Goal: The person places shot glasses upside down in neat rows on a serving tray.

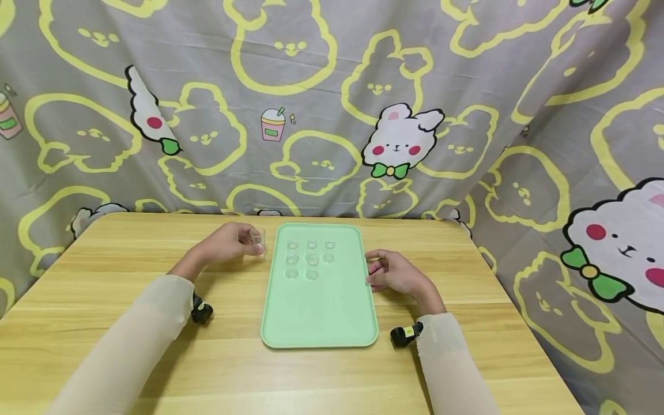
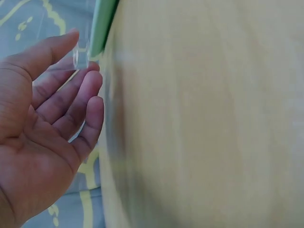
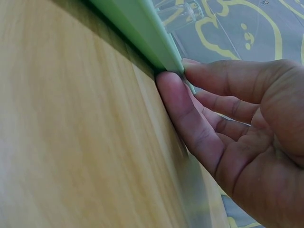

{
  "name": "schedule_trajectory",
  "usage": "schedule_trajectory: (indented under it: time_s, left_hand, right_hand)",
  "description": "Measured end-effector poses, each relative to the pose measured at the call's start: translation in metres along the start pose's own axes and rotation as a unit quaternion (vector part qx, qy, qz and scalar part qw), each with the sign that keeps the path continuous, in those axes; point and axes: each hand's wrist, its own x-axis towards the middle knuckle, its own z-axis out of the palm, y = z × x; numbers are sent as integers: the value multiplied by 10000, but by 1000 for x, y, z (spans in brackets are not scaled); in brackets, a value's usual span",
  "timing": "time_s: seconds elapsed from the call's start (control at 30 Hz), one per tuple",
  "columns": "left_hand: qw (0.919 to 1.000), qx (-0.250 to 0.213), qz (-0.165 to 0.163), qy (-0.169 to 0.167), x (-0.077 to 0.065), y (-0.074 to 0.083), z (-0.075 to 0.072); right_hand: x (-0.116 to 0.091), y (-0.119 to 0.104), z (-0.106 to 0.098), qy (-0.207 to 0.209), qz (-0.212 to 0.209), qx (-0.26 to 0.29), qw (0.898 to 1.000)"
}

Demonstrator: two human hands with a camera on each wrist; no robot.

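left hand (image 1: 228, 245) pinches seemingly clear cup (image 1: 256, 237)

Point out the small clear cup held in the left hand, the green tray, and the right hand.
small clear cup (image 1: 257, 237): head view, its clear side wall.
green tray (image 1: 319, 314): head view, bare near part of its floor.
right hand (image 1: 395, 273): head view, back of the hand.

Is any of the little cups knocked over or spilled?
No. The cups on the tray stand upright in rows, nothing spilled. One cup is off the tray, pinched in the left hand.
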Motion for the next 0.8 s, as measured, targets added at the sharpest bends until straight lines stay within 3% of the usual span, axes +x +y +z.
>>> schedule_trajectory:
  time_s: [0.17, 0.57, 0.8]
  left_hand:
    - [9996, 14, 142, 227, 0, 3, -4]
    - [9961, -54, 135, 867, -2, 14, -8]
    - [9941, -199, 133, 1062, 1, 25, 0]
  right_hand:
    - [0, 1, -1, 21, 14, 13, 10000]
    - [1, 2, -1, -2, -8, -46, 10000]
    - [1, 3, -1, 5, -11, -58, 10000]
